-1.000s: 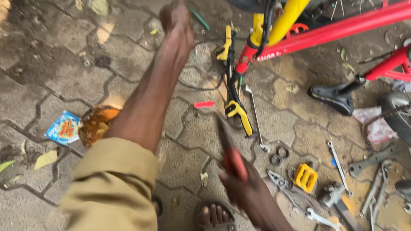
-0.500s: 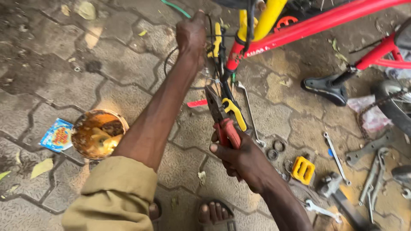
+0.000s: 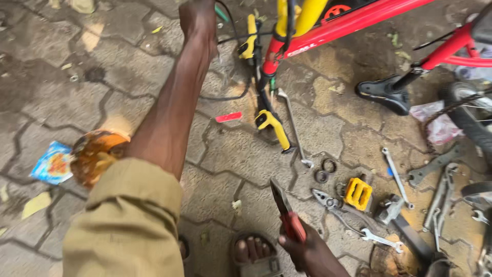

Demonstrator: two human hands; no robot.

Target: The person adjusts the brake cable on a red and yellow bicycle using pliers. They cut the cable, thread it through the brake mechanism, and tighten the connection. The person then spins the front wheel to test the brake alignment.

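Note:
My left hand [image 3: 197, 20] is stretched far forward, its fist closed at the top of the view on a thin black cable [image 3: 233, 95] that loops down beside the handlebar. That handlebar has yellow grips [image 3: 274, 127] and belongs to an upturned bicycle with a red frame [image 3: 353, 23] and yellow fork [image 3: 303, 13]. Low in the view, my right hand [image 3: 310, 254] grips red-handled pliers [image 3: 286, 213], jaws pointing up and left, well short of the handlebar.
Tools lie on the paving at right: a long wrench [image 3: 293, 120], metal rings [image 3: 328, 165], a yellow pedal [image 3: 357, 193], loose pliers [image 3: 332, 202], spanners [image 3: 394, 174]. A black saddle [image 3: 384, 92] rests on the ground. A rusty orange tin [image 3: 95, 154] sits left; my sandalled foot [image 3: 253, 251] is below.
My right hand has drawn the pliers back from the handlebar toward me. My left hand stays closed up by the handlebar cable.

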